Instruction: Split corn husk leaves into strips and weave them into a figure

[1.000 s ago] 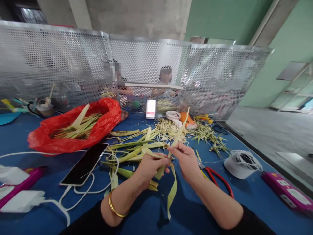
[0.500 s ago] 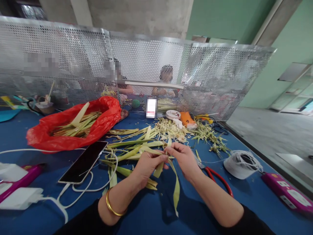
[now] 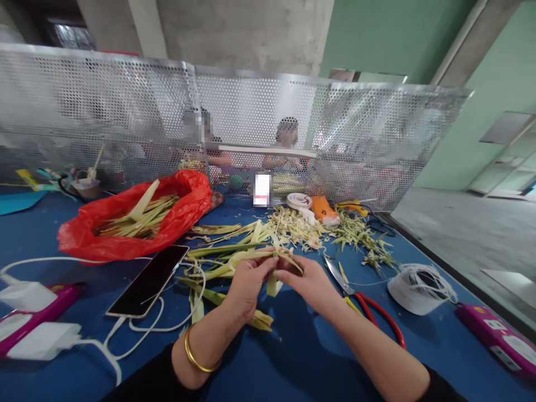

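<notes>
Head view: both hands meet over the blue bench [image 3: 293, 357], just in front of the loose leaf pile [image 3: 234, 257].
Left hand [image 3: 247, 285]: fingers clenched on the leaf strip [image 3: 273, 282], gold bangle on the wrist.
Right hand [image 3: 307, 282]: fingertips pinched on the same strip, touching the left.
Change: a second ago one end of the strip stood up above the hands and a long tail hung below; now only a short stub shows between the fingers, so the strip looks folded in tight.
Near: scissors [image 3: 364, 304] right of the hands, phone [image 3: 148, 279] on its cable to the left, red bag [image 3: 134, 223] of leaves behind.
Writing: none readable; small label by the mesh screen [image 3: 377, 145] is blurred.
</notes>
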The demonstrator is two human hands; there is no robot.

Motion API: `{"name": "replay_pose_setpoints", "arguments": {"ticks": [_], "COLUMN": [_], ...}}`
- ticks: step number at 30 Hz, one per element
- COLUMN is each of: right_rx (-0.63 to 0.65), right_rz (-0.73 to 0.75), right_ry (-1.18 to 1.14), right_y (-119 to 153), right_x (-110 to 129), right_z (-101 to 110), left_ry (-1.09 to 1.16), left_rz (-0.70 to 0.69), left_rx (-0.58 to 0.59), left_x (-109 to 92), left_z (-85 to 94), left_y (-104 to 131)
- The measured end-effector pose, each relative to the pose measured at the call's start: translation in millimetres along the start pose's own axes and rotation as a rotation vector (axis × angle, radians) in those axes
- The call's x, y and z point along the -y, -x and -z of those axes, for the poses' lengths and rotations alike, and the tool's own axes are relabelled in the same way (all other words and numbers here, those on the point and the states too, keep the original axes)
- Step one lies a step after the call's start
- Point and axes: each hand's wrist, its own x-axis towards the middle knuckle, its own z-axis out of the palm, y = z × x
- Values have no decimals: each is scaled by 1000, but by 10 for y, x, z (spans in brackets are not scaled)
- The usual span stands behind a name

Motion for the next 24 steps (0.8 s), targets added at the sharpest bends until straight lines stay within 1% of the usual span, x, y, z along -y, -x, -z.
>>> {"name": "replay_pose_setpoints", "arguments": {"ticks": [2, 6, 9, 13, 18, 21, 24], "right_rx": [33, 6, 10, 71, 104, 53, -47], "right_rz": [-63, -132, -118, -77, -46, -1, -9], "right_ry": [-82, -128, -128, -130, -56, 28, 5], "right_y": [4, 7, 23, 54, 48, 22, 1], "right_x": [-57, -107, -58, 14, -55, -90, -49], "right_z": [-74, -142, -138, -114, -93, -83, -47], "left_ry": [-6, -42, -35, -49, -73, -61, -46], "left_rz": [-16, -25, -22, -49, -77, -39, 4], "left_rx": [-21, -39, -57, -89, -99, -109, -55], "left_x": [-6, -6, 3, 26, 63, 88, 87], "left_z": [-23, -38, -20, -4, 16, 51, 71], "left_y": [17, 35, 22, 8, -11, -45, -66]}}
